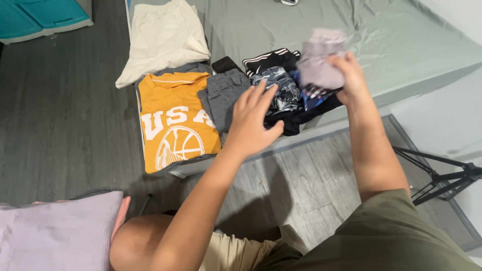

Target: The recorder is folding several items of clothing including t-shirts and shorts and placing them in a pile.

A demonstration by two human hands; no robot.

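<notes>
Lilac-grey cloth, bunched into a soft wad, sits in the right hand, lifted above the bed and just over the heap of dark clothes. The grip there is closed: fingers curl round the lower edge of the wad, which hangs free of the heap below. The left hand holds nothing; its fingers are spread and flat, palm down, hovering near the patterned blue-black garment at the heap's left side, with the folded grey shorts just beside it. I cannot tell whether the fingertips touch the fabric.

Further left on the grey sheet lie a folded orange T-shirt with a white ball print and, beyond it, a folded cream garment. These three lie flat and in a row, while the heap is loose and tumbled.

By my reading, the step in hand is sorting and folding: one piece has been taken from the heap and is not yet spread. The next move seems to call for both hands on the wad, finding two corners or a hem so it opens out flat, then clear room on the sheet near the folded pieces. The free hand is well placed to come across and take a share of the cloth.
</notes>
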